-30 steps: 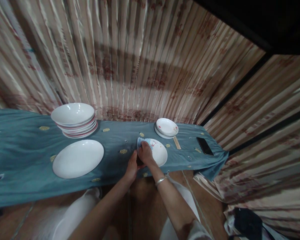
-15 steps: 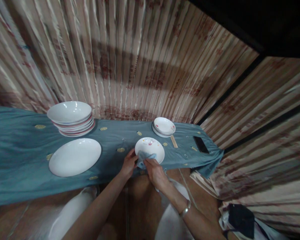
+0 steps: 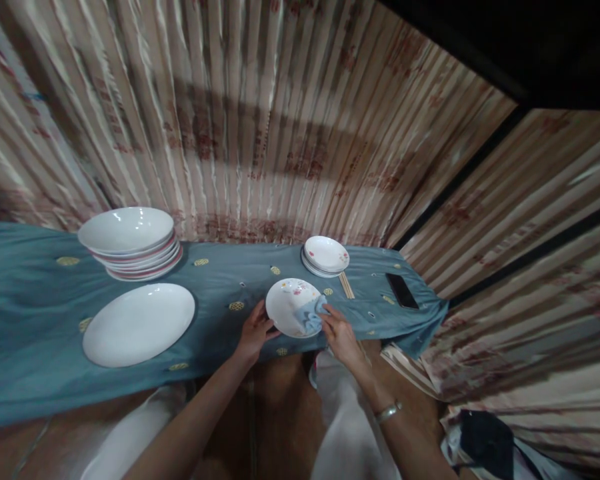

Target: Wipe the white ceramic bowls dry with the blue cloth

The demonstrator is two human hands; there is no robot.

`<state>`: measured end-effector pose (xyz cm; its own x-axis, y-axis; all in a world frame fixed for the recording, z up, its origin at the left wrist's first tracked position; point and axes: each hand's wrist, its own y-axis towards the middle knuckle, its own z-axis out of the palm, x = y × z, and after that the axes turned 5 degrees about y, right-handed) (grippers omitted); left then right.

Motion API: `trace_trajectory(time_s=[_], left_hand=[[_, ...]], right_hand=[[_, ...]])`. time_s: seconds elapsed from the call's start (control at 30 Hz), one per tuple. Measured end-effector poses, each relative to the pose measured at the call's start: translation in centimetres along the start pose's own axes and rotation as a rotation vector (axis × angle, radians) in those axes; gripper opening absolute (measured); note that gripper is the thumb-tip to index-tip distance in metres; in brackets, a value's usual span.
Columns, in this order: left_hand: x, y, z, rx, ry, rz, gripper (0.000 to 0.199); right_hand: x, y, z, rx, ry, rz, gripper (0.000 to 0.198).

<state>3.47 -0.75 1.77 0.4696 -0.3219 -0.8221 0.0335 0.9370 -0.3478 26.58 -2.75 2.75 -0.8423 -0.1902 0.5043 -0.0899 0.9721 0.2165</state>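
Observation:
A white plate (image 3: 283, 308) with small printed flowers is close to the table's front edge, tilted slightly toward me. My left hand (image 3: 254, 331) grips its left rim, thumb and fingers closed on the edge. Against the right side of the plate, my right hand (image 3: 339, 331) holds a crumpled light blue cloth (image 3: 311, 315), which lies over the plate's inner surface and rim. Just behind stands a short stack of similar flowered plates (image 3: 327, 254), with several wooden chopsticks (image 3: 347, 285) lying beside it.
A large white oval platter (image 3: 139, 325) lies on the left of the blue-green tablecloth (image 3: 220, 267). Behind it rises a tall stack of white dishes (image 3: 130, 233). A black phone (image 3: 401, 291) rests near the table's right end. Pleated curtains (image 3: 260, 133) hang behind.
My right hand has moved the cloth from the plate's lower left to its right side. The left hand stays at the left rim. The view has shifted slightly.

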Motion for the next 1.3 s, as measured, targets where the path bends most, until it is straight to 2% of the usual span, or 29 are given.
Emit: trace_trajectory(time_s=[0.27,0.43,0.6,0.7,0.83,0.93,1.1,1.3], left_hand=[[-0.4,0.0,0.2,-0.006,0.088,0.008,0.058],[-0.6,-0.2,0.2,-0.004,0.101,0.016,0.059],[-0.5,-0.1,0.1,0.029,0.100,0.024,0.059],[-0.5,-0.1,0.1,0.023,0.104,0.020,0.061],[-0.6,-0.1,0.2,0.024,0.098,0.006,0.064],[-0.6,-0.1,0.4,0.006,0.087,-0.009,0.066],[-0.5,0.0,0.4,-0.028,0.089,-0.013,0.066],[-0.6,-0.2,0.3,-0.002,0.094,0.022,0.060]], right_hand=[[-0.9,5.6,0.8,-0.018,-0.197,-0.028,0.037],[0.9,8.8,1.8,0.020,-0.292,0.031,0.047],[3.5,10.6,3.6,0.087,-0.353,-0.038,0.050],[5.2,10.5,5.6,0.065,-0.330,-0.108,0.054],[6.9,9.4,8.0,0.079,-0.203,-0.320,0.050],[7.3,8.4,8.7,0.129,-0.058,-0.352,0.051],[7.2,6.4,7.4,0.301,0.135,-0.267,0.055],[7.2,3.7,3.2,0.485,0.170,-0.301,0.043]])
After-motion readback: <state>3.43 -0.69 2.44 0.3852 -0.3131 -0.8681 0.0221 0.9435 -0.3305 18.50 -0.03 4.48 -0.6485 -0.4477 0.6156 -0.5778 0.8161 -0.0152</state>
